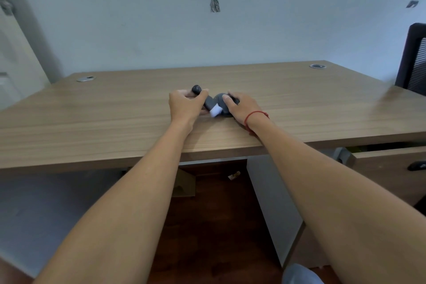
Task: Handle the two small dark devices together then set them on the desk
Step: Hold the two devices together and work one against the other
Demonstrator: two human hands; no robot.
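Observation:
Two small dark grey devices lie at the middle of the wooden desk [115, 108]. The left device [208, 102] is elongated with a rounded knob at its far end and a white tip near me. My left hand [185, 106] is closed around it. The right device [221, 104] is rounder and touches the first. My right hand [241, 106] covers it, thumb pressed on top. Both devices rest on or just above the desk surface; my fingers hide their undersides.
Two round cable grommets sit at the desk's far corners, one on the left [85, 78] and one on the right [317, 66]. A black mesh chair [412, 57] stands at the right. A drawer unit [391, 168] sits under the desk at right.

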